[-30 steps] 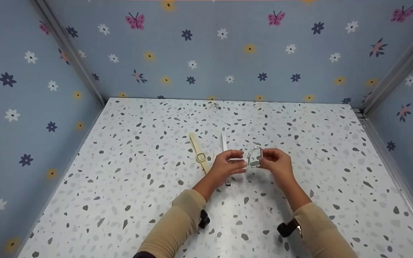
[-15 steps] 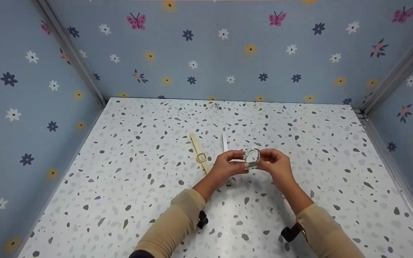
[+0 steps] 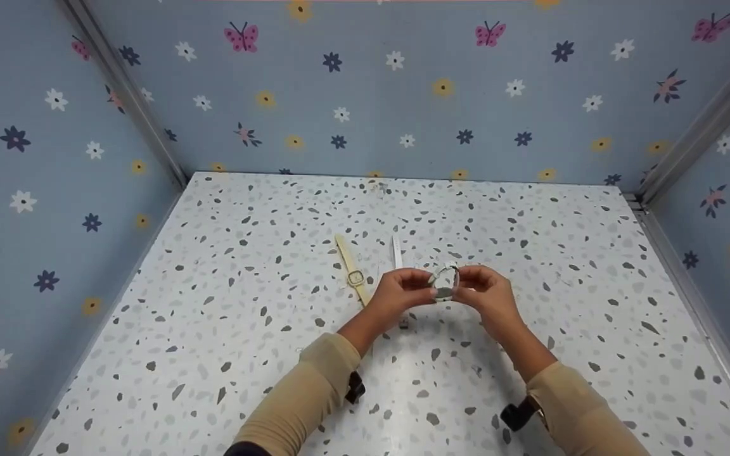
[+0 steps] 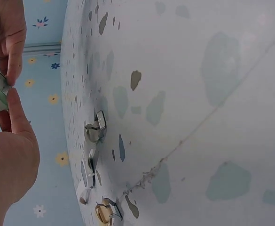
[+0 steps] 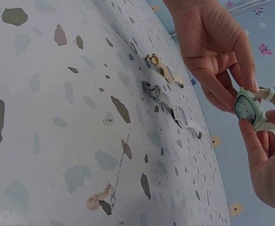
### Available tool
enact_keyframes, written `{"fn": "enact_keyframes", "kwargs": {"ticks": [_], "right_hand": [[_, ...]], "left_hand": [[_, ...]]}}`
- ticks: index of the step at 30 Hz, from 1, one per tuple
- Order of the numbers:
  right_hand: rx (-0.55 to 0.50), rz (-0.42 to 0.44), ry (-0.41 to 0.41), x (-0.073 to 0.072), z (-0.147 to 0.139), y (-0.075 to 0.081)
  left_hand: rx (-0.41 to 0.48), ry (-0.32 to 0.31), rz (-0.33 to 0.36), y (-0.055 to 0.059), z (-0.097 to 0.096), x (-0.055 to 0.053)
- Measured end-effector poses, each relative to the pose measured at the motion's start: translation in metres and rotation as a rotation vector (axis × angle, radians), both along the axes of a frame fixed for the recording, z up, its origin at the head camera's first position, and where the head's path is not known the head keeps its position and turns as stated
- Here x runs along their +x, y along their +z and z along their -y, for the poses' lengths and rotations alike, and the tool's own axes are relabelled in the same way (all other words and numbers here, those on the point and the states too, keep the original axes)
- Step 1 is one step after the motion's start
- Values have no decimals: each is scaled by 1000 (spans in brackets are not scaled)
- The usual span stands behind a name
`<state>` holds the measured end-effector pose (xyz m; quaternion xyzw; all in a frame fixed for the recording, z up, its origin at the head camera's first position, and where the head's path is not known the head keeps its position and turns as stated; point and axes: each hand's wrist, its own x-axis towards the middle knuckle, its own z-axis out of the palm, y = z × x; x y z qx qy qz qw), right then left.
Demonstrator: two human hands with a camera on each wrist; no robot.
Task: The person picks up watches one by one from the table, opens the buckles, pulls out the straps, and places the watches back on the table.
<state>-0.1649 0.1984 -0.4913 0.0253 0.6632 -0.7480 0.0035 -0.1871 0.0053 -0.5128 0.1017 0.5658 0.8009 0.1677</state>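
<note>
A pale green wristwatch (image 3: 444, 292) is held up above the table between both hands, its strap arched into a loop. My left hand (image 3: 398, 292) pinches one side of the case between thumb and fingers. On the other side, my right hand (image 3: 488, 292) grips the watch near the strap. The right wrist view shows the round dial of the green watch (image 5: 248, 108) and its strap curving away. Left of the hands lies a yellow watch (image 3: 355, 278). A white watch (image 3: 397, 249) lies beside it, its middle hidden by my left hand in the head view.
The speckled white table (image 3: 263, 380) runs back to a blue flowered wall (image 3: 365, 76). Side panels stand at left and right. A dark wrist camera (image 3: 518, 415) sits under the right sleeve, with another under the left.
The green watch has shifted slightly left, and my left hand, which was apart from it a second ago, now holds it too. The watches on the table have not moved.
</note>
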Motion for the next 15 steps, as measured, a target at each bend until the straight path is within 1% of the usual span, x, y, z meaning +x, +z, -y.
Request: {"fn": "enact_keyframes", "kwargs": {"ticks": [2, 4, 6, 9, 10, 12, 15], "right_hand": [[-6, -9, 12, 0, -2, -1], [24, -17, 26, 0, -4, 0], [97, -40, 42, -1, -7, 0], [258, -80, 69, -1, -11, 4], [304, -100, 77, -1, -12, 7], [363, -143, 100, 1, -13, 14], [396, -225, 136, 7, -12, 28]], "left_hand": [[-15, 6, -5, 0, 1, -1], [-38, 14, -12, 0, 3, -2], [-72, 21, -25, 1, 5, -3], [-158, 29, -67, 3, 7, -4], [-190, 30, -85, 4, 7, -4], [-254, 30, -131, 6, 8, -3], [-326, 23, -198, 11, 8, -3]]}}
